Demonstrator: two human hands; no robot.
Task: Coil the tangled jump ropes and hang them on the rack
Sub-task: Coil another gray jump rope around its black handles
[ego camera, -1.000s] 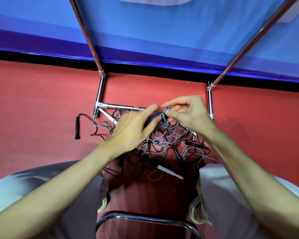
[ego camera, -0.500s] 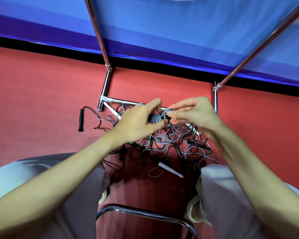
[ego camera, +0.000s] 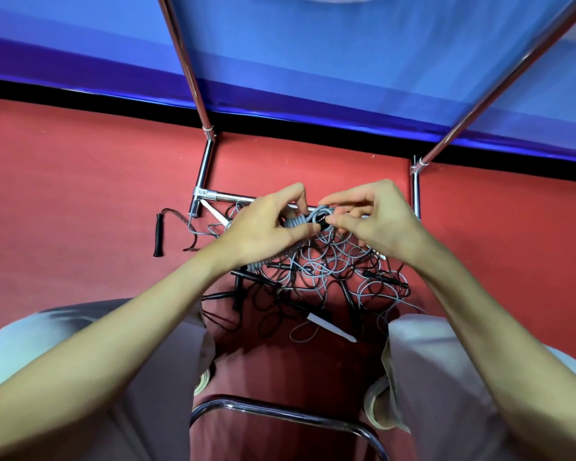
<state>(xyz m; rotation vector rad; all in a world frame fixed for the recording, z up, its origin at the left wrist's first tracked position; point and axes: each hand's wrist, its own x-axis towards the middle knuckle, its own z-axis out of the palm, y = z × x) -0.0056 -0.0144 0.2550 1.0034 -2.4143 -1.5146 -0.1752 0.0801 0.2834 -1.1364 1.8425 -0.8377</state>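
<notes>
We hold a grey coil (ego camera: 300, 221) between both hands, above the tangle (ego camera: 326, 271) that lies on the red floor (ego camera: 80, 194) at the foot of the rack (ego camera: 210, 194).

Compared with a second ago, the wound section of the coil has grown: more turns of grey cord now show between the hands, and a small loop stands up at its right end where before there was only a pinch of cord. The hands have stayed in about the same spot over the rack's low bar.

The left hand (ego camera: 263, 227) grips the coil, its fingers curled round the bundle with the thumb pressed along the turns. The right hand (ego camera: 376, 221) pinches the loop end of the cord between thumb and fingertips, the other fingers loosely bent.

We judge this to be the wrap that binds the coil, with the free end perhaps about to be tucked through the loop. If so, this one rope is close to ready for hanging.

Most of the task remains. Grey and black cords still cross one another in the tangle, with black handles and a white handle (ego camera: 330, 329) lying among them. One black handle (ego camera: 158, 236) lies apart, toward the left of the rack's foot. Nothing hangs on the rack's poles that we can see.
</notes>
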